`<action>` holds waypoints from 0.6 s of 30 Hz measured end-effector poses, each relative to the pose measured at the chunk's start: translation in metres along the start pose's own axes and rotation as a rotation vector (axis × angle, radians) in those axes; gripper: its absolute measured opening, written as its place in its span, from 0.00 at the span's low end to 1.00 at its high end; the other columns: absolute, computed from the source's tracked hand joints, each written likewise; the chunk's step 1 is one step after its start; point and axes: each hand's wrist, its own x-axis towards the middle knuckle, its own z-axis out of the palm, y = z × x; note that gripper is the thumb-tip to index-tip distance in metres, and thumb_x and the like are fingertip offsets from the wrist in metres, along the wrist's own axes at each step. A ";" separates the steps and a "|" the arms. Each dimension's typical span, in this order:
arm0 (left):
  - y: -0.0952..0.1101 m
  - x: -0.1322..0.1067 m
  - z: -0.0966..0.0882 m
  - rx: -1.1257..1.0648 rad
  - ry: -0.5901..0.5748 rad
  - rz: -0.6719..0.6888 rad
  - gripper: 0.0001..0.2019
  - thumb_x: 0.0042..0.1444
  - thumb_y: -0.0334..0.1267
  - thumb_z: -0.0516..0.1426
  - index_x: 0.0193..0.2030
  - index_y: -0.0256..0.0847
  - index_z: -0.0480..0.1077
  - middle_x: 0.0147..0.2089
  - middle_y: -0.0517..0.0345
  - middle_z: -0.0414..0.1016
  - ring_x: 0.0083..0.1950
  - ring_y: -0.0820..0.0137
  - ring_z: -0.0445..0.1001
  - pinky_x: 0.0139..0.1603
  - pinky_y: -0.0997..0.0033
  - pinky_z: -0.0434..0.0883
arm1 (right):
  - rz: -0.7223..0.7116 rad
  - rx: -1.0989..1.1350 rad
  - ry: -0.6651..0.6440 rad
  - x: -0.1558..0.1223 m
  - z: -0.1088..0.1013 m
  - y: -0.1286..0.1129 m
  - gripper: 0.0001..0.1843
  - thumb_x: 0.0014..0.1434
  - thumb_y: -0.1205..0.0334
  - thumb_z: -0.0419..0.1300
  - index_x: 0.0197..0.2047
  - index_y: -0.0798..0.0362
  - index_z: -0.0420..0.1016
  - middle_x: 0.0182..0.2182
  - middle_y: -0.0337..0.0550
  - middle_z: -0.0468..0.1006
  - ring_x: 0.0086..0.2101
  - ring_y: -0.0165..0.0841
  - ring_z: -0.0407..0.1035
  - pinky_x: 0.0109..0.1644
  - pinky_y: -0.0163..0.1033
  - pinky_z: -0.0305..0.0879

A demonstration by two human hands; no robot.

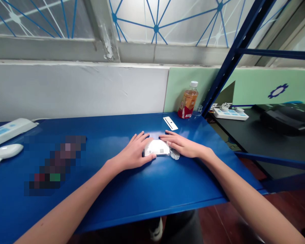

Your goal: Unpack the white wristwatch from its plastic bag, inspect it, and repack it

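Observation:
A small white packet with a rounded back edge and a printed square lies on the blue tabletop, between my hands. My left hand holds its left end, the thumb along the front edge and the fingers stretched past the back. My right hand rests over the right end with its fingers extended and nearly flat. Under the right hand, crumpled clear plastic sticks out. Just behind the hands is a white card with a dark line and dot.
A bottle of amber drink stands at the back right beside a blue metal post. On the left are a white power strip, a white mouse-shaped device and a pixelated patch. Another power strip sits on the black desk at right.

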 end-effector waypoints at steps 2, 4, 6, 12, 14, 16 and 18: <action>0.001 0.000 -0.001 -0.010 -0.001 -0.004 0.34 0.60 0.56 0.54 0.67 0.37 0.59 0.71 0.39 0.56 0.74 0.48 0.46 0.70 0.41 0.47 | 0.009 0.022 -0.010 0.000 0.000 0.000 0.24 0.71 0.56 0.43 0.66 0.51 0.63 0.68 0.45 0.59 0.70 0.44 0.41 0.71 0.59 0.44; 0.002 0.000 -0.002 -0.013 -0.008 -0.008 0.34 0.60 0.56 0.54 0.66 0.36 0.59 0.71 0.39 0.56 0.74 0.48 0.46 0.70 0.41 0.47 | 0.013 0.044 -0.015 -0.001 0.000 0.002 0.24 0.71 0.56 0.43 0.66 0.49 0.63 0.68 0.43 0.59 0.70 0.43 0.40 0.71 0.59 0.43; 0.002 0.000 -0.002 -0.012 -0.017 -0.004 0.34 0.60 0.56 0.54 0.66 0.36 0.59 0.71 0.38 0.57 0.74 0.48 0.46 0.70 0.41 0.46 | 0.011 0.068 -0.011 -0.002 0.000 0.004 0.24 0.71 0.57 0.44 0.66 0.48 0.63 0.68 0.42 0.59 0.70 0.42 0.40 0.72 0.58 0.43; 0.000 -0.001 -0.006 -0.048 -0.018 0.020 0.31 0.59 0.54 0.55 0.64 0.38 0.60 0.70 0.40 0.58 0.74 0.49 0.48 0.70 0.41 0.47 | -0.003 0.070 0.023 -0.004 -0.001 0.009 0.24 0.68 0.64 0.46 0.66 0.49 0.63 0.66 0.45 0.63 0.69 0.41 0.46 0.70 0.56 0.48; 0.000 -0.001 -0.008 -0.053 -0.005 0.016 0.30 0.58 0.53 0.56 0.62 0.38 0.61 0.69 0.39 0.61 0.73 0.49 0.51 0.70 0.42 0.50 | -0.015 0.021 0.083 -0.005 -0.003 0.008 0.25 0.66 0.66 0.49 0.65 0.51 0.64 0.65 0.49 0.64 0.67 0.42 0.51 0.69 0.56 0.51; 0.001 -0.001 -0.010 -0.046 0.011 0.010 0.29 0.56 0.51 0.57 0.61 0.37 0.62 0.67 0.37 0.62 0.72 0.47 0.53 0.69 0.42 0.52 | -0.032 -0.039 0.162 -0.006 -0.005 0.007 0.23 0.64 0.66 0.54 0.61 0.51 0.69 0.63 0.52 0.67 0.64 0.43 0.58 0.67 0.55 0.55; 0.003 -0.002 -0.010 -0.036 0.027 0.008 0.29 0.54 0.50 0.58 0.60 0.37 0.62 0.67 0.36 0.63 0.71 0.45 0.54 0.68 0.41 0.54 | -0.049 -0.079 0.216 -0.006 -0.007 0.005 0.17 0.61 0.65 0.58 0.53 0.50 0.76 0.59 0.52 0.70 0.60 0.44 0.64 0.64 0.54 0.60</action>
